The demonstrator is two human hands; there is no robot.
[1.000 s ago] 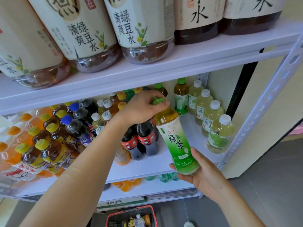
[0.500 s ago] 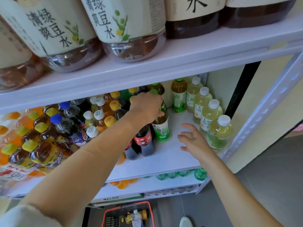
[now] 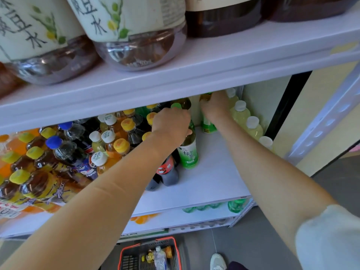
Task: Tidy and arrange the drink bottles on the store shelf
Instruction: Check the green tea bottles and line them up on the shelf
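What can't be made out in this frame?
Head view only.
- Cap of the tea bottle: covered by the left hand gripping its neck.
- Most of the rear green bottle: behind the right hand; grip unclear, blurred.
- Tops of the large bottles: cut by the frame edge.
- Contents of the basket: too small.

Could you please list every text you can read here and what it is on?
"绿茶": label of the green tea bottle that the left hand grips.
"豆水": label of the big bottle on the upper shelf; the left neighbour reads the same.
Too blurred: cola label, bottle caps, yellow tea labels, the rear bottle that the right hand grips.
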